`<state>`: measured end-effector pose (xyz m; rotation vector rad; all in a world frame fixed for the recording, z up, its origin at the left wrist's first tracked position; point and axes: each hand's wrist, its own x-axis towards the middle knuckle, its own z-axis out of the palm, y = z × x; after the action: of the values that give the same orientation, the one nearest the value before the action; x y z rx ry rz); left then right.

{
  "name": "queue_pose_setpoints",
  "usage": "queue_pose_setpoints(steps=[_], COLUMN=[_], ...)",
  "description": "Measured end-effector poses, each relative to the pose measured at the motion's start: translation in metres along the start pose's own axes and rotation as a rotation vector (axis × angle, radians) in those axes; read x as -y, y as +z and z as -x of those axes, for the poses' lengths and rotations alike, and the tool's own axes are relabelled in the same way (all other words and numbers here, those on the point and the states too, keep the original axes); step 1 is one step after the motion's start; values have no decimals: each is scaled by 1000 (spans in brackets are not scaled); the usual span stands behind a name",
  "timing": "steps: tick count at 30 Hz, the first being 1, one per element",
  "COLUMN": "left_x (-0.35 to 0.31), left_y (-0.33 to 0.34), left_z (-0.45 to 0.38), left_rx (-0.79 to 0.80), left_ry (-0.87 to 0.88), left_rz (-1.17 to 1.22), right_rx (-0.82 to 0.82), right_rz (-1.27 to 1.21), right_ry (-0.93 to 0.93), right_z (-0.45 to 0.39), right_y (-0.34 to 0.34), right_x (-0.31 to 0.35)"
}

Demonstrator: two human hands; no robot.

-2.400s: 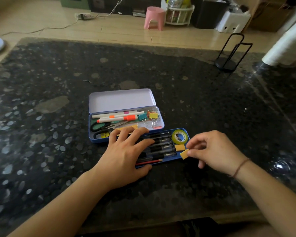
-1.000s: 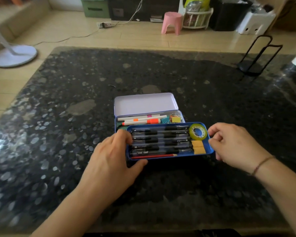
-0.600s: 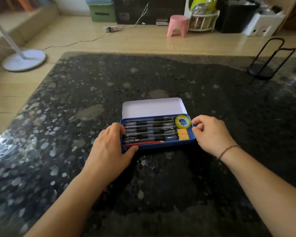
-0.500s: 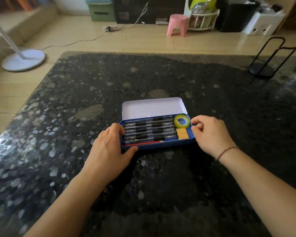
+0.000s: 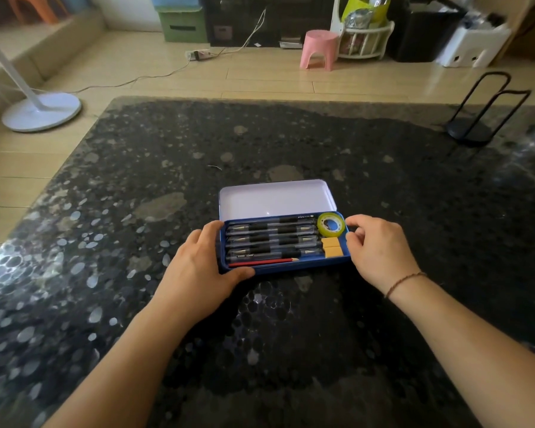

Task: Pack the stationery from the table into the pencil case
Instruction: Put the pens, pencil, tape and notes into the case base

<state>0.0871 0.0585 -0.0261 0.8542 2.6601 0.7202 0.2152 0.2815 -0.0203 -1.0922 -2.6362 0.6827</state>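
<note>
Both hands hold the blue tray (image 5: 286, 267) by its short ends: the left hand (image 5: 203, 271) wraps the left end with the thumb lying along the near wall and the fingers on the end rim; the right hand (image 5: 379, 247) curls its grip against the right end, fingertips bent onto the rim beside the tape roll (image 5: 331, 224). That tray sits in the pencil case, directly in front of the pale open lid (image 5: 274, 199), near the middle of the dark table (image 5: 136, 186). In the tray, black pens (image 5: 271, 242) lie in rows, a red pencil (image 5: 263, 261) runs along the near wall, and two orange erasers (image 5: 331, 247) sit just in front of the tape roll. Judging by its look, the case is thin metal, stiff and light, with slick walls on a glossy top (it may slide if pushed from one side only); the ends are the sound place to hold it. The loose contents would roll if it tipped, so it wants keeping level. The lid should take a light press along its far edge to close.
</note>
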Motion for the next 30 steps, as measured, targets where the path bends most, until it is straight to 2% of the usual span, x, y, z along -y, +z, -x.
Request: queue_pose_setpoints(steps=[9, 13, 17, 23, 27, 30], left_x=[2, 7, 12, 10, 8, 0], left_y=[2, -2, -2, -10, -18, -15], left_z=[-10, -12, -12, -11, 6, 37], left_rx=[25, -22, 3, -65, -30, 44], left_ry=[-37, 16, 72, 126, 203, 299], left_rz=[65, -1, 54, 39, -7, -119], right_rx=[4, -11, -18, -53, 16, 142], right_rz=[-33, -30, 3, -35, -77, -65], right_ry=[19, 36, 11, -1, 27, 62], right_z=[-1, -1, -1, -1, 16, 40], right_y=[0, 1, 1, -6, -25, -39], right_x=[-2, -1, 0, 3, -3, -16])
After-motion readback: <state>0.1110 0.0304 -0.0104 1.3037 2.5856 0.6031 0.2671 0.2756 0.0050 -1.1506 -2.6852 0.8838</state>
